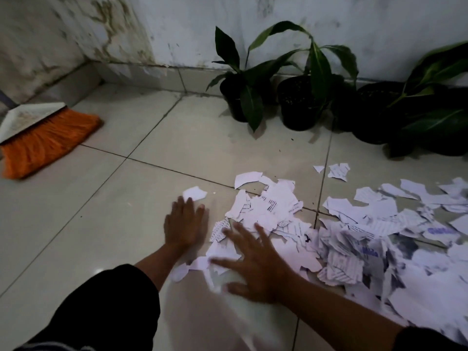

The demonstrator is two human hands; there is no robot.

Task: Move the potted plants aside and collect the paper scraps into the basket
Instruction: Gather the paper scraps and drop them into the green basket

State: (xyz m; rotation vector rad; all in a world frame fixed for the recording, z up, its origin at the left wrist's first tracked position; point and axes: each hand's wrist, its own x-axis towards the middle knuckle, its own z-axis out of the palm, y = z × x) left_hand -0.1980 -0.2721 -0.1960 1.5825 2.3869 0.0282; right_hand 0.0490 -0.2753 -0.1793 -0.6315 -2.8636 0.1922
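Observation:
Torn white paper scraps (354, 239) lie spread over the tiled floor from the centre to the right edge. My left hand (184, 224) lies flat on the floor at the pile's left edge, fingers straight, just below a single loose scrap (194, 193). My right hand (255, 262) is spread flat with fingers splayed, resting on the near-left part of the scraps. Three potted plants in black pots stand against the back wall: one (234, 97), a second (297, 105) and a third (379, 115) further right. No basket is in view.
An orange-bristled broom (48, 138) with a white head lies on the floor at the left. Stained walls meet in a corner at the upper left. Bare tiles (101, 224) stretch between the broom and the scraps.

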